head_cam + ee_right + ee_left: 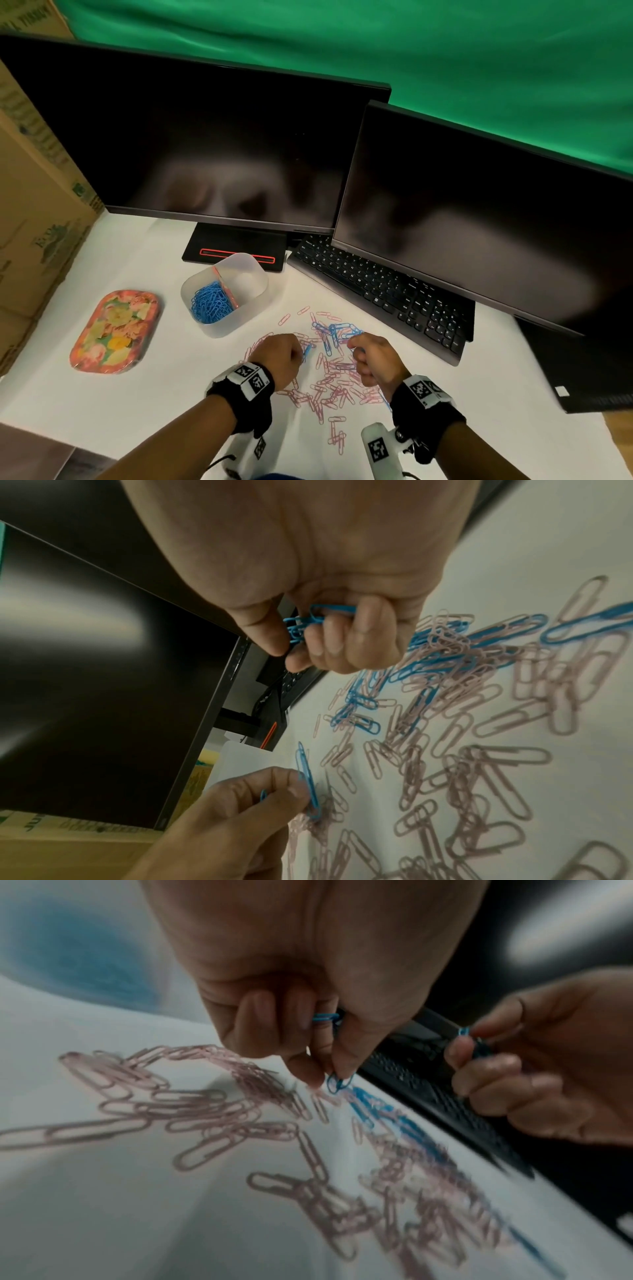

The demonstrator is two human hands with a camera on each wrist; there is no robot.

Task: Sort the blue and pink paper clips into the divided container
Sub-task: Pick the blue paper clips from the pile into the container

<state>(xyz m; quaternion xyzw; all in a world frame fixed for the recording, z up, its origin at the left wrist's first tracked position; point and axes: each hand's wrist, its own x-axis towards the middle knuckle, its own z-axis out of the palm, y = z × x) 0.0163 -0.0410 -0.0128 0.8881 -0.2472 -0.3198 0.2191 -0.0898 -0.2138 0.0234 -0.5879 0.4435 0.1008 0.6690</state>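
Pink paper clips [334, 387] lie scattered on the white table, with a knot of blue paper clips [337, 333] at the far side of the pile. My left hand [279, 356] is curled and pinches a blue clip [337, 1083] between thumb and finger, with another tucked in its palm [323, 1017]. My right hand [373, 359] grips a small bunch of blue clips [308, 620] in curled fingers. The translucent divided container [224, 294] stands beyond the left hand; its left half holds blue clips [212, 303], its right half looks bare.
A floral tray [114, 330] lies left of the container. A black keyboard [380, 291] runs along the pile's far right. Two dark monitors [219, 144] stand behind, and cardboard boxes [30, 205] wall the left side.
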